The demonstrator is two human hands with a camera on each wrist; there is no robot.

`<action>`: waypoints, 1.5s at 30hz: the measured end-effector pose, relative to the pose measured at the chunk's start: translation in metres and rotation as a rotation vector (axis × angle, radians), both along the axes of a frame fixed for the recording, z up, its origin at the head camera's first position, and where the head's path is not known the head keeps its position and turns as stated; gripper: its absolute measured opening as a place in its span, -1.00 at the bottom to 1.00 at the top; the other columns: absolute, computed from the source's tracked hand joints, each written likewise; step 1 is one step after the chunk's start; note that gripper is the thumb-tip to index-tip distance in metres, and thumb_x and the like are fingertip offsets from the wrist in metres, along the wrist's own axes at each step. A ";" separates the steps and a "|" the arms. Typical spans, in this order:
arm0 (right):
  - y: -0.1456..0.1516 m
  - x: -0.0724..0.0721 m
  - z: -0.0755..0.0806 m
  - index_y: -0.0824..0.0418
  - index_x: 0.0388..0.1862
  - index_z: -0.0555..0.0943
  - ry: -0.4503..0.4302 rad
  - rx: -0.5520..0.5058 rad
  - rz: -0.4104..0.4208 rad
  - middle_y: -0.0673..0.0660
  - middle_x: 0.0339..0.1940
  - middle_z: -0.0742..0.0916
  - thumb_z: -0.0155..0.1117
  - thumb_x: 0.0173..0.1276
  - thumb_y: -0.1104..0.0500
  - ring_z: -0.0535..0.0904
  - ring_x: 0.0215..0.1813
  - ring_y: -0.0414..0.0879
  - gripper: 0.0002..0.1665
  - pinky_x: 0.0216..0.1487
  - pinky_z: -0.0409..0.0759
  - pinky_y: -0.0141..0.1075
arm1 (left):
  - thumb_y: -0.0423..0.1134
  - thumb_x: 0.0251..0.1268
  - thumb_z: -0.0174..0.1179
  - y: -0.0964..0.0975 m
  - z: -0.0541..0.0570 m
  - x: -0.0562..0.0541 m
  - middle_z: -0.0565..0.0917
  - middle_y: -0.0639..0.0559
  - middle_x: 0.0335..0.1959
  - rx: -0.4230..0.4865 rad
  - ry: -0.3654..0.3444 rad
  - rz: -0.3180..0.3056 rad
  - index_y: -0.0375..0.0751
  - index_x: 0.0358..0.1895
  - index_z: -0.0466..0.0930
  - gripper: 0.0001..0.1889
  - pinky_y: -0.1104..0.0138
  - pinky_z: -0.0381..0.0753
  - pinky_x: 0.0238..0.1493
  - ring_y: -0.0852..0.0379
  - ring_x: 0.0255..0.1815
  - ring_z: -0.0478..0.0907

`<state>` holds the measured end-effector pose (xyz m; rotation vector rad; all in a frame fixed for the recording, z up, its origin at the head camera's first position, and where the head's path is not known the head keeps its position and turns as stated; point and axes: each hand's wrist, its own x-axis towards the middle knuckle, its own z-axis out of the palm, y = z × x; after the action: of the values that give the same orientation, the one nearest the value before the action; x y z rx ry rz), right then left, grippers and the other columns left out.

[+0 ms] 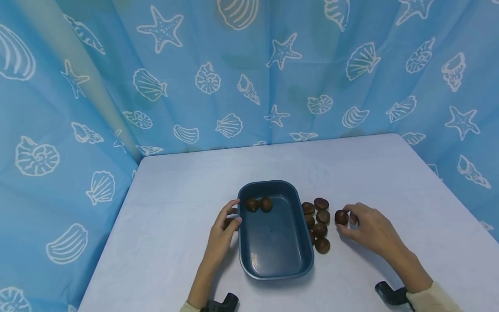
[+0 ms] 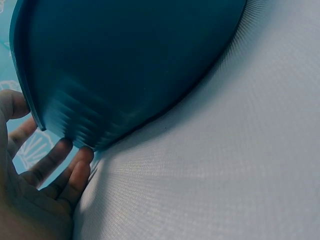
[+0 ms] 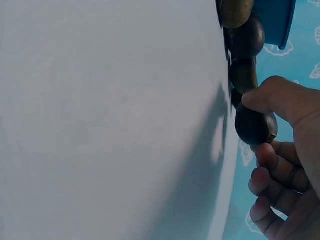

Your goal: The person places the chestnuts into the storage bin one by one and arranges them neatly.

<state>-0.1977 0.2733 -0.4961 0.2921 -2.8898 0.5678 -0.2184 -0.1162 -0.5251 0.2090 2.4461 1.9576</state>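
Note:
My right hand [image 1: 372, 227] pinches a brown chestnut [image 1: 341, 217] between thumb and fingertips, to the right of the chestnut group. In the right wrist view the held chestnut [image 3: 255, 124] appears dark, with the thumb on top. My left hand [image 1: 223, 236] touches the left side of a dark blue tray [image 1: 274, 276]. The left wrist view shows its fingers [image 2: 47, 162] against the tray's outer wall [image 2: 125, 75], thumb near the rim. Inside the tray, two chestnuts [image 1: 266, 204] lie side by side near its far left corner.
Several loose chestnuts [image 1: 322, 216] stand in two rough rows along the tray's right side, the inner ones partly hidden by its wall. A white cloth [image 1: 187, 182] covers the table. Behind it hangs a blue curtain [image 1: 249, 65] printed with shells and starfish.

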 end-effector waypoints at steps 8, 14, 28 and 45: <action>-0.006 0.003 0.015 0.31 -0.04 0.65 0.039 -0.031 0.018 -0.01 -0.49 0.53 0.56 0.08 0.09 0.37 -0.46 -0.16 -0.49 -0.53 0.35 -0.33 | -0.09 0.53 0.08 0.000 0.000 0.000 0.51 -0.04 0.23 0.002 -0.011 -0.003 0.37 0.42 0.37 -0.53 0.12 0.58 0.06 0.04 0.10 0.58; -0.021 0.003 0.033 0.28 -0.01 0.65 0.018 -0.048 0.036 0.00 -0.48 0.54 0.55 0.10 0.06 0.39 -0.43 -0.14 -0.49 -0.52 0.37 -0.34 | -0.07 0.52 0.08 -0.001 -0.002 0.002 0.51 -0.01 0.22 -0.003 -0.017 0.002 0.37 0.41 0.37 -0.54 0.12 0.58 0.06 0.05 0.10 0.59; -0.048 -0.001 0.061 0.15 -0.08 0.66 0.058 -0.066 0.146 -0.09 -0.47 0.50 0.57 0.12 0.05 0.40 -0.42 -0.18 -0.58 -0.50 0.35 -0.35 | -0.07 0.52 0.08 -0.001 -0.001 0.004 0.52 0.03 0.20 -0.005 -0.028 0.010 0.37 0.41 0.38 -0.54 0.13 0.59 0.06 0.04 0.10 0.59; -0.070 -0.010 0.072 0.13 -0.07 0.67 0.084 -0.074 0.244 -0.08 -0.42 0.56 0.53 0.17 0.01 0.44 -0.39 -0.20 -0.60 -0.42 0.44 -0.30 | -0.09 0.52 0.07 0.001 0.003 0.001 0.52 -0.02 0.22 0.006 -0.011 0.002 0.31 0.42 0.38 -0.54 0.09 0.61 0.07 0.03 0.11 0.59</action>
<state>-0.2073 0.2032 -0.4244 0.6471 -2.7628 0.6825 -0.2177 -0.1157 -0.5220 0.1956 2.4355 1.9612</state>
